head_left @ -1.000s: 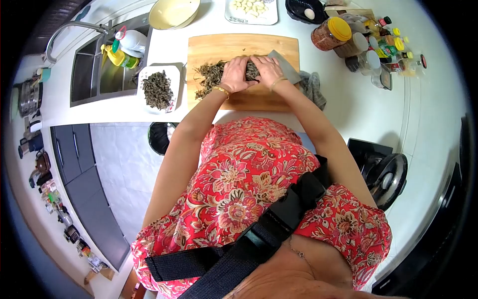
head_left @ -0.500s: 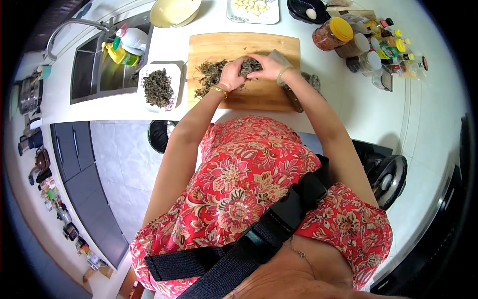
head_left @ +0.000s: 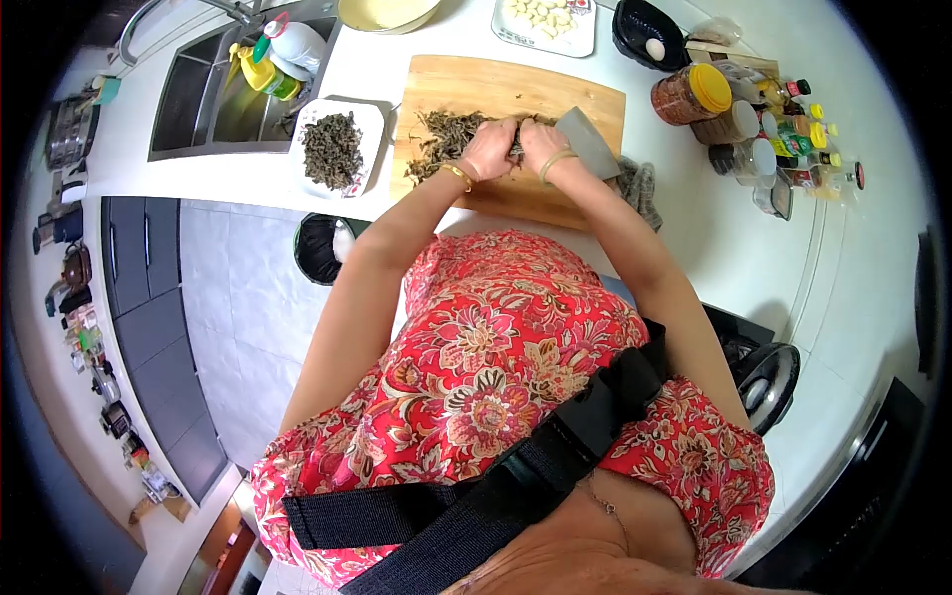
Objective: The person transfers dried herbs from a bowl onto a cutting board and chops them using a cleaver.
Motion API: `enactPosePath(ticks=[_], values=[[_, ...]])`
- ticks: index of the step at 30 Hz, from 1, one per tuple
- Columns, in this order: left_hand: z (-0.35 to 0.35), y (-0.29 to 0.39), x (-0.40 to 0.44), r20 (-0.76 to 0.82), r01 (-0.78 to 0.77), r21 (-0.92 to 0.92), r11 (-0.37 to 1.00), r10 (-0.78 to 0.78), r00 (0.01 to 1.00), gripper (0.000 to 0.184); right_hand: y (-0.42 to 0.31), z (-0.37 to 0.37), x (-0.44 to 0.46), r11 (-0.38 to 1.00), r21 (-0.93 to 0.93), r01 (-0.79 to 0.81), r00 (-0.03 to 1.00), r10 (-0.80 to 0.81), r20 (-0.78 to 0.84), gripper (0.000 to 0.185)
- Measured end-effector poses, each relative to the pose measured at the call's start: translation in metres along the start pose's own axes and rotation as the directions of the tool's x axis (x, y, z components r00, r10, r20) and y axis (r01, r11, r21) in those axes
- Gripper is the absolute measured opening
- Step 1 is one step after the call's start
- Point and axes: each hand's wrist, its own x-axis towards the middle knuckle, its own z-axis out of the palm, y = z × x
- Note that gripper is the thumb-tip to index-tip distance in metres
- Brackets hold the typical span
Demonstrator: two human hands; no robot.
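Note:
Dark, leafy preserved vegetables [head_left: 444, 137] lie loose on the left half of a wooden cutting board [head_left: 496, 84]. A clump of them is squeezed between my two hands, low over the board's middle. My left hand [head_left: 490, 149] is closed on the clump's left side. Against its right side, my right hand [head_left: 543, 147] curls its fingers, knuckles up; most of the clump is hidden. Just right of my right wrist, a cleaver [head_left: 591, 145] rests on the board, its handle hidden by my forearm. A white plate [head_left: 369, 129] of chopped dark vegetables stands left of the board.
A sink [head_left: 193, 104] holding bottles lies at the left. Behind the board are a yellowish bowl [head_left: 392, 22], a plate of garlic cloves [head_left: 540, 18] and a black bowl [head_left: 635, 22] with an egg. Jars [head_left: 692, 94] and several bottles line the right; a cloth [head_left: 640, 188] lies beside the board.
The view has shifted, moving the counter rightward in the picture. My hands have drawn together and their fingers have closed tighter around the clump. The cleaver blade shows more beside my right wrist.

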Motion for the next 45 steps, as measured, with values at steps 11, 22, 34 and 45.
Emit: enactPosePath(ticks=[11, 22, 34, 45], values=[[-0.047, 0.004, -0.03, 0.107, 0.128, 0.534, 0.836, -0.217, 0.97, 0.096, 0.007, 0.013, 0.002, 0.999, -0.049, -0.022, 0.997, 0.025, 0.066, 0.025], [-0.042, -0.016, -0.031, 0.202, -0.055, 0.476, 0.878, -0.048, 0.978, 0.054, -0.01, -0.032, -0.012, 0.976, -0.192, 0.099, 0.992, -0.082, 0.093, 0.088], [-0.061, 0.003, -0.032, 0.095, 0.081, 0.25, 0.965, -0.107, 0.99, 0.079, 0.003, 0.015, 0.011, 0.944, -0.159, 0.288, 0.935, -0.313, -0.164, 0.02], [-0.049, -0.021, -0.031, -0.005, 0.034, 0.075, 0.997, -0.033, 0.999, 0.051, 0.008, -0.005, 0.011, 0.977, 0.017, 0.211, 0.974, -0.209, -0.091, 0.026]])
